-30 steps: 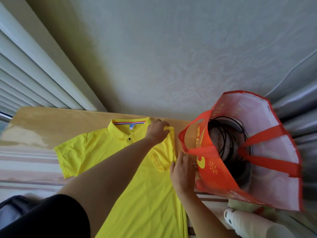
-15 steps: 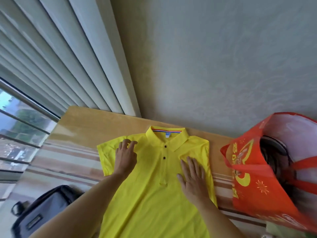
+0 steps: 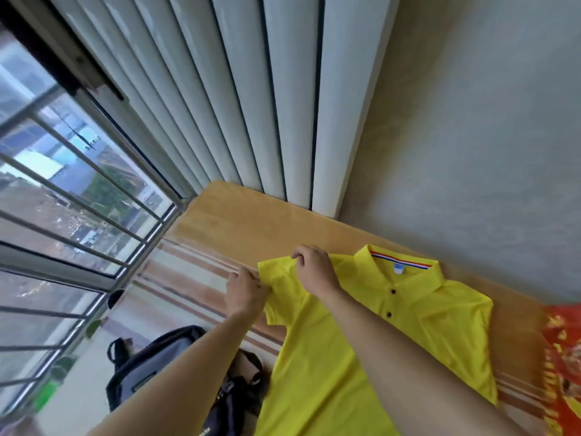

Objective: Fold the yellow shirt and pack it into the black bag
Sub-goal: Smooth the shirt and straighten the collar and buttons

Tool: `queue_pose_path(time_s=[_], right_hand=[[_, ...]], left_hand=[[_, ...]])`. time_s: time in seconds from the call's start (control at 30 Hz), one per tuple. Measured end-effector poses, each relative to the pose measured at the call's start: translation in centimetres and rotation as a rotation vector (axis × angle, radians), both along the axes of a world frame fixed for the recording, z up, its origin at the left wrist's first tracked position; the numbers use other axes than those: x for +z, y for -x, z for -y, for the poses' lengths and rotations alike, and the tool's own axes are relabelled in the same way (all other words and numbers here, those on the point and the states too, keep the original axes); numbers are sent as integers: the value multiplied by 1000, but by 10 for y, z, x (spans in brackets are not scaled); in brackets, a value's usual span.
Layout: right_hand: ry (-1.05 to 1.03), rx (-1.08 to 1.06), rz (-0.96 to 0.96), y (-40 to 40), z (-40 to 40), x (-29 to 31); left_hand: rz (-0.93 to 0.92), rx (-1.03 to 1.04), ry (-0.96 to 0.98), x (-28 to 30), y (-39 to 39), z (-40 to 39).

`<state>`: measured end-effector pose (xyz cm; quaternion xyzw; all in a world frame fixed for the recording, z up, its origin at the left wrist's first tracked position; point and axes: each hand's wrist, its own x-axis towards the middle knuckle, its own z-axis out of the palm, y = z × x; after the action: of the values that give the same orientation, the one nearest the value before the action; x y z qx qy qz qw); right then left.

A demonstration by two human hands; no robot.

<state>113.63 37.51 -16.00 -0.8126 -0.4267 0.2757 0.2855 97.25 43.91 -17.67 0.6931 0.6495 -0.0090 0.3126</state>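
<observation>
Both hands are on the left sleeve (image 3: 278,278) of the yellow polo shirt (image 3: 371,335), which lies face up, collar toward the wall, on the wooden table (image 3: 251,225). The left hand (image 3: 246,292) pinches the sleeve's outer edge; the right hand (image 3: 317,272) nips the shoulder seam just above it, fingers curled onto the cloth. This looks like the start of the sleeve fold.

The risks from here: the light knit could bunch under those two pinches, so the fold line runs crooked. The hem hangs off the near table edge, out of view, and could drag the body askew if the sleeve is pulled hard. The black bag (image 3: 176,372) stands open on the floor below the table edge, well apart from the collar, so a loose fold may fall open on the way down. The red tote (image 3: 562,357) crowds the shirt's far side.
</observation>
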Motion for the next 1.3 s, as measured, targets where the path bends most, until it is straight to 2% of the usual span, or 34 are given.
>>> queue_pose_path(time_s=[0.07, 0.23, 0.4, 0.53, 0.63, 0.73, 0.87, 0.93, 1.1, 1.2, 1.3], right_hand=[[42, 18, -34, 9, -19, -5], [164, 128, -146, 24, -33, -18], [135, 31, -64, 36, -36, -24], [17, -51, -161, 30, -24, -9], [-1, -165, -271, 16, -6, 5], [40, -241, -211, -3, 15, 8], [183, -291, -227, -28, 42, 0], [264, -355, -216, -38, 57, -6], [274, -410, -239, -45, 80, -12], [270, -378, -228, -45, 84, -13], [189, -337, -262, -45, 92, -5]], left_hand=[[80, -27, 13, -3, 1, -4], [121, -28, -6, -10, 5, -3], [118, -48, -36, -14, 5, 1], [196, -50, -35, -13, 8, 7], [320, -183, -72, -4, 10, 17], [449, -338, -128, 15, -5, 38], [515, -751, -40, 35, -33, 76], [469, -869, -11, 30, -44, 81], [165, -663, -158, 12, -77, 50], [-29, -803, -194, 8, -96, 26], [-99, -888, -118, 13, -111, 10]])
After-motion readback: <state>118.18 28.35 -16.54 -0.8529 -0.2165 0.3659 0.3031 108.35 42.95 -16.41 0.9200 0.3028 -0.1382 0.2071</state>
